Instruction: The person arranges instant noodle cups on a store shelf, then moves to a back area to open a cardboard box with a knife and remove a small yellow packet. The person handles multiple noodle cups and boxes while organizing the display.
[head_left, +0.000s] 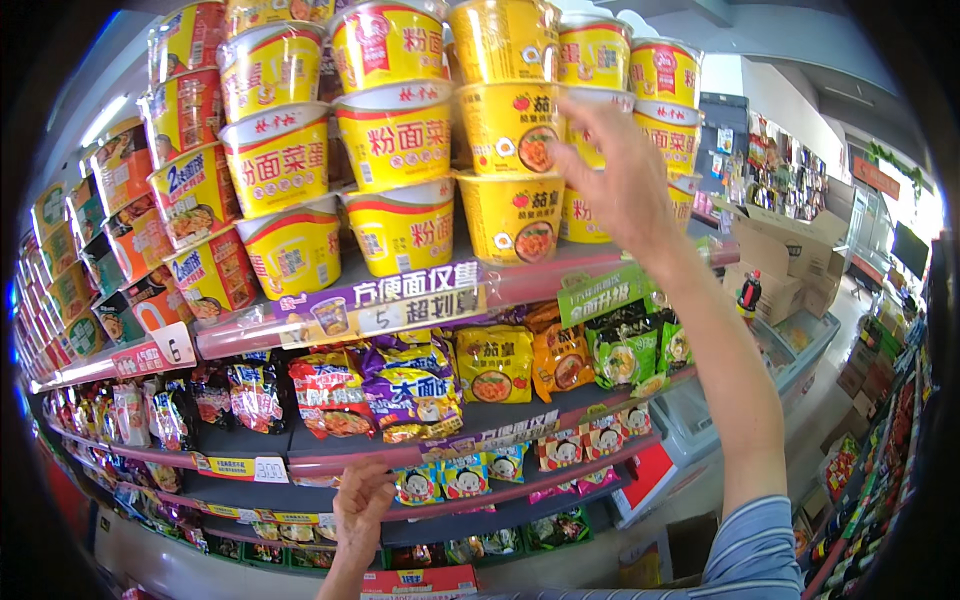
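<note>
On the top shelf (525, 289), yellow instant noodle tubs stand stacked in columns. My right hand (626, 184) is raised at the right side of a middle noodle tub (495, 131) that bears tomato and noodle pictures. Thumb and fingers are spread beside its edge; whether they touch it cannot be told. Another tub of that kind (480, 217) stands under it, and one more (504, 41) on top. Lower down, my left hand (362, 499) hovers in front of the lower shelves, fingers loosely curled, holding nothing. Beside it are small snack packets (465, 476) with cartoon faces.
Bagged noodles (495, 364) fill the shelf below the tubs. Orange and green tubs (135, 225) stretch away left. On the right, chest freezers (694, 412) carry opened cardboard boxes (795, 247) and a dark bottle (748, 292). A red carton (420, 581) lies low in front.
</note>
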